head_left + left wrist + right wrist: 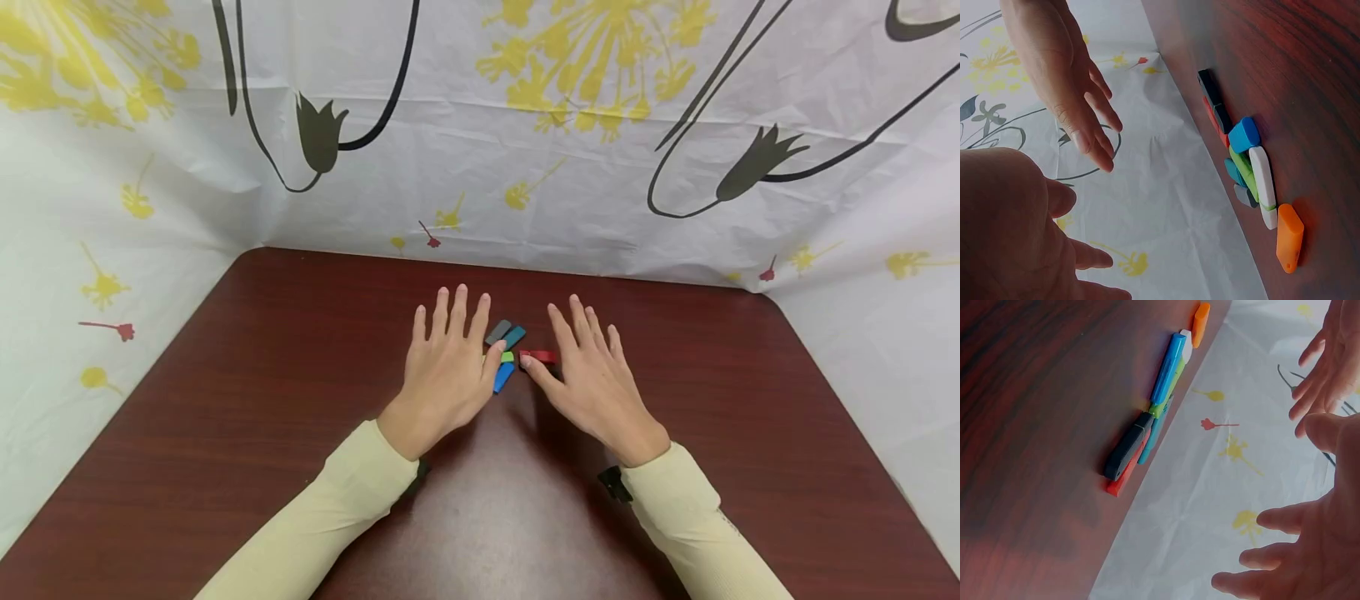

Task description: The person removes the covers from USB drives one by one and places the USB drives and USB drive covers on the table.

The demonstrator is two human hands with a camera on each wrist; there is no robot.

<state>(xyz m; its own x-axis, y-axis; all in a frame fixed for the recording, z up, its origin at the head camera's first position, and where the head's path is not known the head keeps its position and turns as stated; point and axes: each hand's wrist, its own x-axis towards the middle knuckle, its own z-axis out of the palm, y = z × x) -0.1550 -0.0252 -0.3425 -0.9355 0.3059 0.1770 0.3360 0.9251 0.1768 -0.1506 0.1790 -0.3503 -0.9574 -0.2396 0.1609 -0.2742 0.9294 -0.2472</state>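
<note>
My left hand [447, 362] and right hand [596, 379] are held over the table, fingers straight and spread, both holding nothing. Between and below them lies a cluster of small flat sticks shaped like highlighters. Nearest the left thumb are a blue one [503, 378], a green one [507, 358], a teal one [514, 337] and a grey one [498, 332]. By the right thumb lie a red one [542, 357] and a black one [1127, 447]. The left wrist view also has a white one [1262, 181] and an orange one [1290, 239], hidden under the left hand in the head view.
A dark reddish wood table [262, 358] spreads under both arms. White sheeting [450, 167] printed with yellow and grey flowers rises along its back and both sides. Dark wrist straps show at the cream sleeves [667, 500].
</note>
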